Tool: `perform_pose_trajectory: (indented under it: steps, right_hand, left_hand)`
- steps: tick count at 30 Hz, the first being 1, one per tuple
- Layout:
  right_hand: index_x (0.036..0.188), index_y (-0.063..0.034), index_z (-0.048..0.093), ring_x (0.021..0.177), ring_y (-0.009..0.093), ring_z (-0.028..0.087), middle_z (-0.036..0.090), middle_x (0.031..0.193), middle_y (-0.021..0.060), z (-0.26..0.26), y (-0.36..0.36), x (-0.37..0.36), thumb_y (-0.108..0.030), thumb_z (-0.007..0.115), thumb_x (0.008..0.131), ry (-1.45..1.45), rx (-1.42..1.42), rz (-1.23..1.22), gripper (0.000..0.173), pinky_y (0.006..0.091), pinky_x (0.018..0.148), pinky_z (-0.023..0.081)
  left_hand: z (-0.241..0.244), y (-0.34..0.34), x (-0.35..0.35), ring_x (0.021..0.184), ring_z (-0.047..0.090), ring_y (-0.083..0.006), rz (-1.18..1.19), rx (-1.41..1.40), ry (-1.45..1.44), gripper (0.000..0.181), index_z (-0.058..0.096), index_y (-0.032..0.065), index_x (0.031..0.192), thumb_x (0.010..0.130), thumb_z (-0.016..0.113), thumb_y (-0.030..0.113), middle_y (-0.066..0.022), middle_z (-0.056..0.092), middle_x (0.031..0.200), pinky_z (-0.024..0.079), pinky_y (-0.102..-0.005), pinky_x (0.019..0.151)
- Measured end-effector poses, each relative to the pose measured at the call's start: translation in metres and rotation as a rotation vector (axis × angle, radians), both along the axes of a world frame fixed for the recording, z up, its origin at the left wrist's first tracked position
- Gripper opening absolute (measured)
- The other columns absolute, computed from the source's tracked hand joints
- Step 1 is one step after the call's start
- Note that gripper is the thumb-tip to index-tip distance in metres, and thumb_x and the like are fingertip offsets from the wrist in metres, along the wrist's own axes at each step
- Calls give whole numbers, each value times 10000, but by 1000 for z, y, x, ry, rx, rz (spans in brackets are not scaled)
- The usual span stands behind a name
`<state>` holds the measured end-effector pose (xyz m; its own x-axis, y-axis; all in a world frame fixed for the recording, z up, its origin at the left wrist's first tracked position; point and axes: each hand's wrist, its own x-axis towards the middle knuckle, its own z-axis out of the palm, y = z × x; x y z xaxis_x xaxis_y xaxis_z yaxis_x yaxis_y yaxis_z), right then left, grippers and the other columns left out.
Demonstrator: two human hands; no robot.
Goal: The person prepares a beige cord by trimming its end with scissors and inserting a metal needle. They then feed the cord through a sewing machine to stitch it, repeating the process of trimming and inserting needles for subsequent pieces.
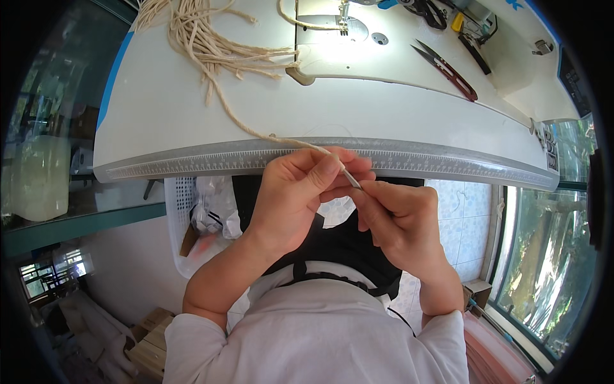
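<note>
My left hand pinches a cream cotton cord between thumb and forefinger, over the table's front edge. Close beside it, my right hand grips a thin, pale, tapered piece that meets the cord's end at my left fingertips. Whether that piece is metal or fabric I cannot tell. The cord runs up and left across the white tabletop to a bundle of similar cords. Another cord lies under the presser foot of a sewing machine, whose lamp lights the needle plate.
Thread snips with dark red handles lie right of the needle area. Black-handled scissors sit behind them. A grey ruler strip follows the table's front edge. Below left stands a white plastic basket holding plastic bags.
</note>
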<state>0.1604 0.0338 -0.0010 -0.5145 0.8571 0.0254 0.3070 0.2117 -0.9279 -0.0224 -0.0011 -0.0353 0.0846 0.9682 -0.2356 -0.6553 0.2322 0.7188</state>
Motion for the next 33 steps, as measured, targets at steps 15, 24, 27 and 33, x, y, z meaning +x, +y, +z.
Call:
perform_pose_trajectory:
  steps: [15, 24, 27, 33]
  right_hand:
    - [861, 21, 701, 454, 215, 534, 567, 574, 104, 4, -3, 7, -3, 705, 907, -30, 85, 1, 51, 327, 455, 400]
    - [941, 16, 690, 475, 231, 547, 575, 608, 81, -2, -4, 3, 51, 714, 856, -31, 310, 11, 95, 351, 446, 399]
    - [928, 16, 687, 475, 233, 549, 574, 606, 83, -2, -3, 3, 51, 714, 854, -35, 328, 18, 86, 352, 446, 401]
    - [945, 16, 698, 488, 239, 575, 591, 616, 89, -3, -3, 2, 42, 715, 858, -54, 369, 18, 92, 348, 450, 421]
  left_hand:
    - [-2, 2, -2, 1131, 710, -371, 63, 115, -19, 219, 686, 52, 1090, 1083, 562, 232, -200, 732, 1184, 570, -491, 1010]
    - [-4, 1, -3, 1172, 696, -360, 12, 67, -142, 230, 693, 85, 1098, 1090, 546, 262, -167, 733, 1205, 550, -492, 1048]
    - [-5, 1, -2, 1172, 696, -358, 13, 75, -145, 233, 692, 82, 1098, 1091, 544, 262, -168, 733, 1204, 550, -491, 1044]
    - [-5, 0, -2, 1176, 694, -360, 13, 68, -131, 233, 692, 82, 1098, 1091, 543, 262, -170, 733, 1203, 547, -490, 1045]
